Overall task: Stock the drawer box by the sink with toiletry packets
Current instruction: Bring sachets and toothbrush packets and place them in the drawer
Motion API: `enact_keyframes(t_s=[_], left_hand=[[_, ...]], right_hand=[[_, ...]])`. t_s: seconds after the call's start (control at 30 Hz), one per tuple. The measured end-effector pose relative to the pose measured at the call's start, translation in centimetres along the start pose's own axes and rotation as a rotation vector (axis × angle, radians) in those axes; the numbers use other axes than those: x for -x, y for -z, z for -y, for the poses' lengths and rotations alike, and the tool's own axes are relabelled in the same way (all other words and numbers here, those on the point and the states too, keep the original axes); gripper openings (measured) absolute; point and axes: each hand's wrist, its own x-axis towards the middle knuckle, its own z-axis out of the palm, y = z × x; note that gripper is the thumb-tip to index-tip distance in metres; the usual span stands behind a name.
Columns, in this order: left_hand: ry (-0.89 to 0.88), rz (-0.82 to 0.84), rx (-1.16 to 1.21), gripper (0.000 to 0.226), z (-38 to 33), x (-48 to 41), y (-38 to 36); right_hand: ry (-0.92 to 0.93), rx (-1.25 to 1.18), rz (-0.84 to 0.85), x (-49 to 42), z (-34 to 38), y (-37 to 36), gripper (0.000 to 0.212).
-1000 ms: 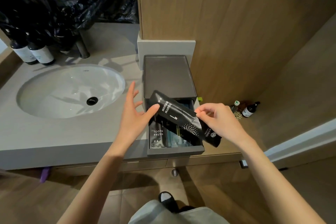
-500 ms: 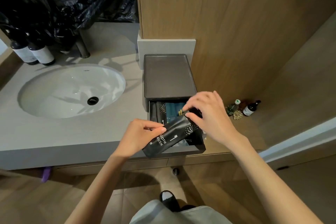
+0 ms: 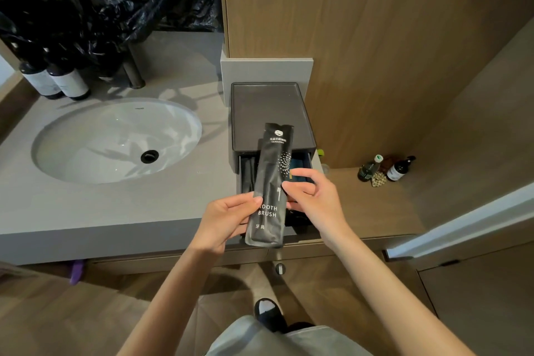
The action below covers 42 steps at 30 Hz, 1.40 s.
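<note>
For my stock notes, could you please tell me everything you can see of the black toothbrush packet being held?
The toothbrush packet is a long, slim, matt black sachet with a white logo and dot pattern on its upper part and TOOTH BRUSH printed lower down. It is held lengthwise over the open drawer. The left hand pinches its left edge; the right hand touches its right edge with its fingertips, grip unclear.

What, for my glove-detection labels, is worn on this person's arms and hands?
Nothing shows on them. The left hand and right hand are bare, with no gloves or rings visible. The left forearm and right forearm are uncovered down to the frame's edge, with no sleeves, watch or bracelet in view.
</note>
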Motion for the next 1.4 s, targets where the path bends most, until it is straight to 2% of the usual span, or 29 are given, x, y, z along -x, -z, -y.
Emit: enact_keyframes(t_s=[0.1, 0.2, 0.33, 0.4, 0.53, 0.67, 0.9, 1.0, 1.13, 1.3, 1.4], left_hand=[[-0.043, 0.021, -0.119, 0.025, -0.1, 0.5, -0.7], [-0.188, 0.029, -0.264, 0.027, -0.4, 0.7, -0.8], [-0.543, -0.215, -0.901, 0.039, 0.0, -0.8, 0.8], [-0.645, -0.195, -1.113, 0.047, 0.2, -2.2, 1.6], [-0.570, -0.068, -1.388, 0.058, -0.1, -5.5, 1.7], [-0.502, -0.020, -1.597, 0.063, 0.0, -7.6, 1.0], [-0.496, -0.065, -1.647, 0.064, 0.5, -8.1, 1.0], [-0.484, -0.069, -1.657, 0.064, 0.4, -8.3, 0.9], [-0.479, -0.062, -1.640, 0.064, 0.4, -8.3, 1.0], [-0.483, -0.053, -1.588, 0.064, 0.5, -8.3, 1.1], [-0.496, -0.054, -1.566, 0.064, 0.6, -8.2, 1.2]], right_hand=[[-0.046, 0.024, -0.021, -0.2, 0.1, 0.8, 0.036], [-0.100, 0.028, -0.024, -0.4, 0.5, 2.5, 0.036], [-0.198, 0.067, 0.077, -0.4, 0.7, 5.3, 0.041], [-0.260, 0.108, 0.135, -0.5, 0.5, 6.0, 0.041], [-0.332, 0.181, 0.208, -1.3, -0.2, 5.5, 0.040], [-0.330, 0.177, 0.157, -3.3, -1.1, 3.6, 0.038], [-0.269, 0.198, 0.041, -6.7, -2.9, 1.1, 0.033], [-0.228, 0.296, -0.023, -7.7, -4.1, 0.3, 0.038], [-0.198, 0.304, -0.078, -8.2, -4.1, -0.5, 0.038], [-0.208, 0.323, -0.072, -8.9, -4.2, -0.9, 0.043], [-0.093, 0.464, -0.085, -8.8, -4.7, -1.0, 0.044]])
